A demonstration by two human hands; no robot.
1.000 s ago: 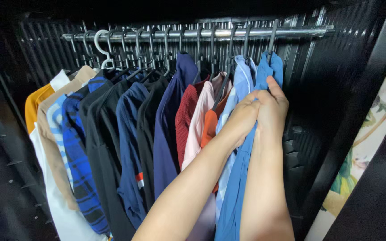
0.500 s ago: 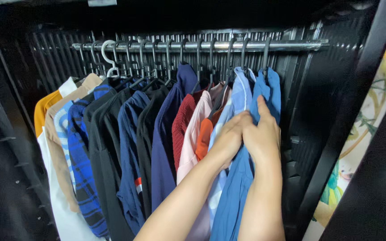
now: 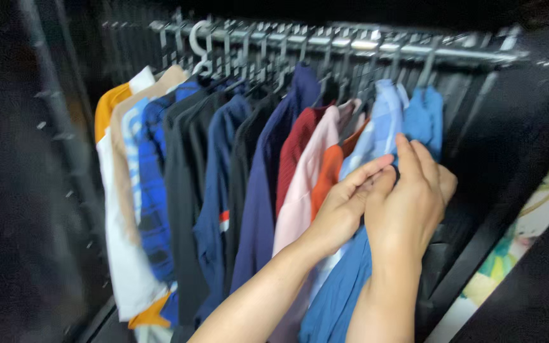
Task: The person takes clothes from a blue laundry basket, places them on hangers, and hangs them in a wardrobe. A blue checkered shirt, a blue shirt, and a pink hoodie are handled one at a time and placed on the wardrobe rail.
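- Far left of the frame: the dark wardrobe wall [image 3: 39,190], blurred, with small pegs; it takes up more of the picture than half a second ago, since the view has swung left and tilted.
- Upper middle: the rail [image 3: 351,46] now slopes down to the right across the top of the frame, with dark hangers and one white hanger [image 3: 199,43] near its left end.
- Left to centre, hanging in a close row: a white and orange top [image 3: 112,190], a tan one [image 3: 122,133], a blue check shirt [image 3: 150,197], black garments [image 3: 182,190], a navy shirt [image 3: 265,190], a dark red knit [image 3: 293,152], a pink shirt [image 3: 306,190], an orange piece [image 3: 326,174].
- Centre right: the left hand [image 3: 344,206] lies with fingers stretched across the pale blue shirt [image 3: 382,121], fingertips touching the right hand. Its grip looks loose and apart, not clamped.
- Right of that: the right hand [image 3: 408,206] has slid down a little from the collar and now curls over the front edge of the blue shirt [image 3: 424,117], last on the rail. Its back faces the camera, so I cannot tell whether that grip is closed on the cloth.
- The blue shirt stays on its hanger, at the right end of the row, upper right of centre; the hands have moved from its neck to its chest.
- Far right: the black door frame [image 3: 516,209] and a flowered surface [image 3: 541,222] beyond it.
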